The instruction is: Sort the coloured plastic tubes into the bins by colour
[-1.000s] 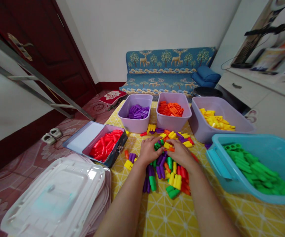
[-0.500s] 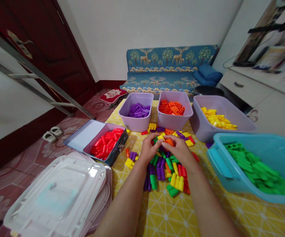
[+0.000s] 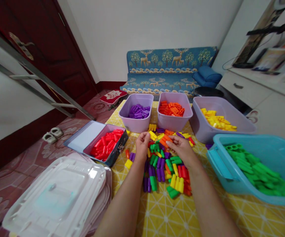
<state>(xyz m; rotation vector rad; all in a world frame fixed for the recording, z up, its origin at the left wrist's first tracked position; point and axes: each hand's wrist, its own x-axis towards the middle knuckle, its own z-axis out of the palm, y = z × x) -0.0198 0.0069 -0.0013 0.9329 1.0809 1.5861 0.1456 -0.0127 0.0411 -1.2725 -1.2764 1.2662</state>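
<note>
Over a pile of coloured plastic tube-shaped building blocks (image 3: 160,168), my right hand (image 3: 181,148) pinches an orange block (image 3: 165,140) between thumb and fingers. To its left, my left hand (image 3: 142,144) is closed, its fingertips pinched at a yellow block (image 3: 153,135). Below and between the hands lie green, purple, yellow, red and orange blocks, many joined in short rows. A yellow row (image 3: 177,183) lies at the pile's near right side, close to my right forearm.
Lilac bins hold purple (image 3: 139,112), orange (image 3: 172,108) and yellow blocks (image 3: 217,119). Green blocks (image 3: 256,171) fill part of a turquoise tub (image 3: 222,164) at right. Red blocks (image 3: 107,143) are in an open case (image 3: 119,151) at left, beside stacked clear lids (image 3: 55,191).
My hands, together over the pile before, have moved apart. My left hand went left with the yellow block at its fingertips; the orange block stays in my right hand.
</note>
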